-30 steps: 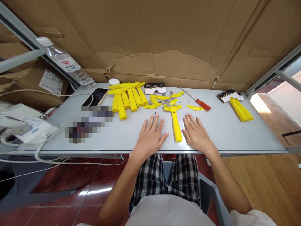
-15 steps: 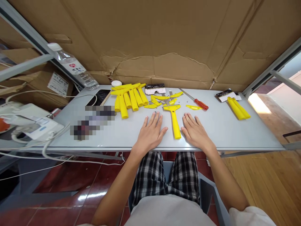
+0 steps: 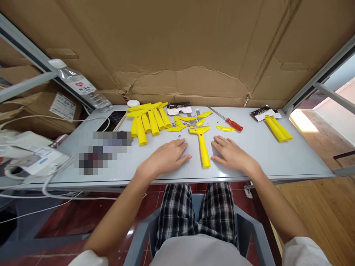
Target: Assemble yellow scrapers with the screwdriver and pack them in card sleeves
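Observation:
A yellow scraper handle (image 3: 203, 149) lies on the table between my hands, its wide head toward the back. To its left my left hand (image 3: 170, 155) rests on the tabletop, fingers stretched out and holding nothing. My right hand (image 3: 229, 152) lies just right of the handle, also with extended fingers and nothing in it. Behind the handle are several loose yellow cover pieces (image 3: 205, 115), with metal blades and small screws scattered among them. A screwdriver (image 3: 234, 124) with a red grip lies beyond my right hand, near another yellow cover piece (image 3: 226, 129).
Several yellow handles (image 3: 142, 133) are lined up at the back left. Two packaged yellow scrapers (image 3: 279, 129) lie at the right. A water bottle (image 3: 83, 87) leans at the left, near a phone (image 3: 113, 120) and white cables (image 3: 47, 184). Cardboard (image 3: 177, 44) walls the back.
Both forearms have swung outward, and my hands have turned inward toward the yellow handle, still on the table. The view has shifted slightly. The objects on the table keep their places.

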`<state>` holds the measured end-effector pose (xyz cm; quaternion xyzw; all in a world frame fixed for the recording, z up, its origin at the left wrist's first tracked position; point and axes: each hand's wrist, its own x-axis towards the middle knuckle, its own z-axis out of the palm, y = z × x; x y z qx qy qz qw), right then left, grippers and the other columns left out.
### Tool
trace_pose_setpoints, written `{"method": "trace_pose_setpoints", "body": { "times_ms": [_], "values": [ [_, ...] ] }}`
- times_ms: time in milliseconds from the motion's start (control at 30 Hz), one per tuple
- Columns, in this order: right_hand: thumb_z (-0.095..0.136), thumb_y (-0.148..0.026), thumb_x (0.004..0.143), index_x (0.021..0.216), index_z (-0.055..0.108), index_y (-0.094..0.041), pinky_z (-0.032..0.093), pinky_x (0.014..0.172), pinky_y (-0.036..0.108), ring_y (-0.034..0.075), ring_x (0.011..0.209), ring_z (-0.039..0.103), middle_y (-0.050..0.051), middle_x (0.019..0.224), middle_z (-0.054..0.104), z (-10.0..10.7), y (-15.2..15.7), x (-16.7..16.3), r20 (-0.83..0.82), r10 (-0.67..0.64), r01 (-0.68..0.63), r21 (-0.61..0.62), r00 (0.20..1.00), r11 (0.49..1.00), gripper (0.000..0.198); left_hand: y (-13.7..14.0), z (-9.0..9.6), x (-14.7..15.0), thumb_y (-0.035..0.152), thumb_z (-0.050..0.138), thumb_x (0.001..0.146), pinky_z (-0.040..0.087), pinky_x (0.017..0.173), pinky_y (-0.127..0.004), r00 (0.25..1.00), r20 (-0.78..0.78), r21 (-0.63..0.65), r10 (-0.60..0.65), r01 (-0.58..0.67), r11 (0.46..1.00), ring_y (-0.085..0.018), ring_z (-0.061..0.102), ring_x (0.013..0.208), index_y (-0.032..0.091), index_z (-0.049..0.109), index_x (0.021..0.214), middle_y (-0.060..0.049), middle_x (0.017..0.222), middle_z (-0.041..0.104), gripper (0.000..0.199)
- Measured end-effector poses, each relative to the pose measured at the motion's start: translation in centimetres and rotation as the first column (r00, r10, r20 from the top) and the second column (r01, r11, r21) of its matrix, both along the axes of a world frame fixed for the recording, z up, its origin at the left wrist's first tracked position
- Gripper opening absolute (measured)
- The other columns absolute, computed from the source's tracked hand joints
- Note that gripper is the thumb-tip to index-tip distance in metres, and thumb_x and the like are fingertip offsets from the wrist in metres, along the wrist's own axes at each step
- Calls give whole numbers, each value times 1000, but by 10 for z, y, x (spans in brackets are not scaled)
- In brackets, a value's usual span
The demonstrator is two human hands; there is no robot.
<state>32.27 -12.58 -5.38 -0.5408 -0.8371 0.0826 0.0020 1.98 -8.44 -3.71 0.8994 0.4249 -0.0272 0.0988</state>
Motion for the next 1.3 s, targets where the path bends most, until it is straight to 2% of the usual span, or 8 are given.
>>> {"method": "trace_pose_setpoints", "body": {
  "times_ms": [67, 200, 333, 433, 600, 733, 867, 1300],
  "values": [
    [53, -51, 109, 156, 65, -17, 52, 129, 55, 37, 159, 54, 18, 171, 53, 19, 14, 7, -18, 39, -41, -65, 999, 997, 59, 19, 25, -6, 64, 41, 111, 56, 118, -52, 1000, 21, -45, -16, 17, 999, -37, 70, 140, 18, 69, 155, -16, 156, 71, 69],
    [54, -48, 110, 156, 66, -22, 62, 105, 45, 31, 125, 77, 13, 135, 79, 49, 58, 12, -68, 44, -50, -81, 997, 995, 54, 79, 52, -6, 54, 52, 110, 54, 115, -49, 993, 88, 106, 83, -92, 990, -36, 73, 132, 18, 74, 148, -14, 145, 78, 57],
    [59, -40, 108, 152, 70, -22, 61, 97, 39, 28, 113, 78, 11, 128, 82, 58, 100, 6, -161, -18, 19, 0, 987, 1000, 49, 144, 37, -1, 37, 55, 106, 49, 118, -51, 966, 151, 283, 208, -244, 928, -38, 66, 134, 11, 72, 148, -21, 144, 74, 52],
    [59, -32, 106, 142, 75, -20, 60, 95, 37, 25, 107, 78, 11, 125, 82, 49, 117, 4, -252, -30, 47, 62, 967, 997, 41, 168, 15, 0, 32, 55, 104, 46, 119, -54, 957, 161, 330, 242, -283, 900, -40, 59, 137, 7, 73, 144, -24, 144, 72, 51],
    [56, -28, 104, 126, 80, -17, 57, 101, 39, 25, 109, 75, 11, 120, 81, 27, 119, 9, -277, 23, 21, 157, 961, 987, 34, 179, -5, 1, 23, 53, 103, 48, 110, -56, 966, 118, 346, 230, -257, 902, -41, 64, 130, 12, 79, 129, -25, 134, 76, 38],
    [54, -33, 106, 119, 81, -16, 54, 99, 40, 27, 110, 73, 13, 119, 80, 23, 117, 12, -308, 74, 7, 254, 949, 967, 34, 184, -8, 4, 14, 52, 98, 51, 98, -52, 965, 41, 338, 260, -258, 905, -41, 71, 117, 13, 81, 115, -25, 122, 80, 33],
    [52, -34, 106, 117, 80, -16, 52, 96, 41, 27, 108, 72, 13, 116, 79, 22, 118, 12, -329, 78, 22, 290, 941, 957, 35, 185, -5, 4, 11, 49, 99, 49, 98, -52, 961, 24, 364, 276, -265, 893, -42, 72, 118, 12, 81, 113, -27, 121, 80, 36],
    [54, -29, 101, 110, 81, -16, 53, 99, 42, 28, 109, 71, 13, 112, 81, 17, 120, 16, -345, 80, 47, 344, 935, 938, 32, 181, 0, -5, 21, 43, 107, 47, 111, -56, 934, 310, 452, 176, -308, 837, -35, 71, 123, 20, 78, 130, -16, 135, 80, 42]
  ]
}}
